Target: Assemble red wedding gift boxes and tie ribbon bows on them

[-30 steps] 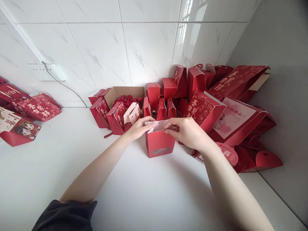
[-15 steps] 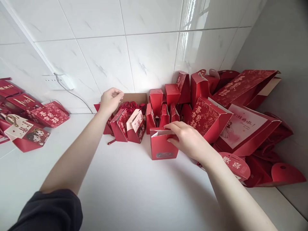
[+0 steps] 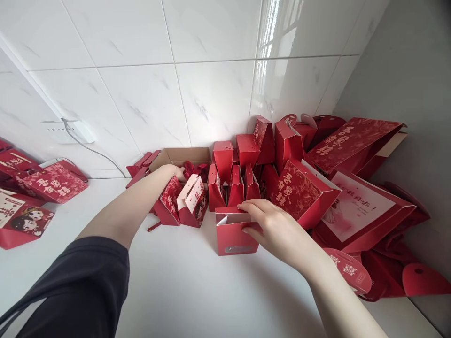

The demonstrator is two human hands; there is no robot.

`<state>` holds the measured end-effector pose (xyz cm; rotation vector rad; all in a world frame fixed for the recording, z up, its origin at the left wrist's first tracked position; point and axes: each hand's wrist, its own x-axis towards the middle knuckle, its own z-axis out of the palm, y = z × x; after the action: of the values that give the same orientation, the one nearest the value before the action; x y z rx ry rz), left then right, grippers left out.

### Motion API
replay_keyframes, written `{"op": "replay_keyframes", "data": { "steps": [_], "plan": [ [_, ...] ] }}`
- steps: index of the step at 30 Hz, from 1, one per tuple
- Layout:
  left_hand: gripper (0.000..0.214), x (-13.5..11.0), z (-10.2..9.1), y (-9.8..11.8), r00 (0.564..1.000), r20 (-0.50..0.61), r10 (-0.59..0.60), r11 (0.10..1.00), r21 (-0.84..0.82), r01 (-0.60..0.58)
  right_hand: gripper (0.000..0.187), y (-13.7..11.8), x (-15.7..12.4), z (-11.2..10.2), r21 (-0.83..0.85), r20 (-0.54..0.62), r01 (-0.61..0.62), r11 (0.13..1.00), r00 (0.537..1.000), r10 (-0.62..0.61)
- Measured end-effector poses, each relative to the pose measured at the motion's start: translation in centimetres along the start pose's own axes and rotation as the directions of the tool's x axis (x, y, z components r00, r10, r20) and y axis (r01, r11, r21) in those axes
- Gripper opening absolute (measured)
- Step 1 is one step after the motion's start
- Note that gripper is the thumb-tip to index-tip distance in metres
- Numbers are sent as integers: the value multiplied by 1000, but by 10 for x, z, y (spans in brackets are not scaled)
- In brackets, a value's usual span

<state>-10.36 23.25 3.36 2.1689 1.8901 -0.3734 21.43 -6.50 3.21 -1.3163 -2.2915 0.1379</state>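
My right hand (image 3: 266, 225) pinches the top edge of an upright red gift box (image 3: 237, 240), which has a small window low on its front. Its top gapes, showing a pale inside. My left hand (image 3: 173, 172) reaches into a brown cardboard box (image 3: 186, 153) against the wall. Dark red ribbons (image 3: 197, 170) lie in there beside the hand, whose fingers I cannot make out. In front of the cardboard box, a red patterned gift box (image 3: 169, 201) and a cream-and-red gift box (image 3: 193, 202) with cartoon figures stand side by side.
Several small red boxes (image 3: 235, 183) stand behind the gripped one. Larger red gift bags (image 3: 366, 202) crowd the right corner. More red boxes (image 3: 58, 183) sit at the far left, below a wall socket (image 3: 66, 132) with a grey cable. Everything rests on a white tabletop (image 3: 169, 291).
My left hand has gone down from above the cardboard box into it, among the ribbons. My right hand keeps its hold on the red gift box. The view has shifted slightly.
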Motion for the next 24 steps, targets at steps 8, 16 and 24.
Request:
{"op": "replay_keyframes", "data": {
  "steps": [8, 16, 24],
  "plan": [
    [41, -14, -54, -10, 993, -119, -18, 998, -60, 11, 44, 4, 1, 1, 38, 25, -21, 999, 999, 21],
    [37, -26, -93, -19, 939, -339, -57, 998, -5, 59, 46, 5, 3, 0, 52, 17, -22, 998, 1000, 21],
    [44, -41, -101, -20, 839, -526, -142, 988, -27, 150, 45, 4, 3, 0, 36, 26, -25, 999, 999, 24]
  ]
}}
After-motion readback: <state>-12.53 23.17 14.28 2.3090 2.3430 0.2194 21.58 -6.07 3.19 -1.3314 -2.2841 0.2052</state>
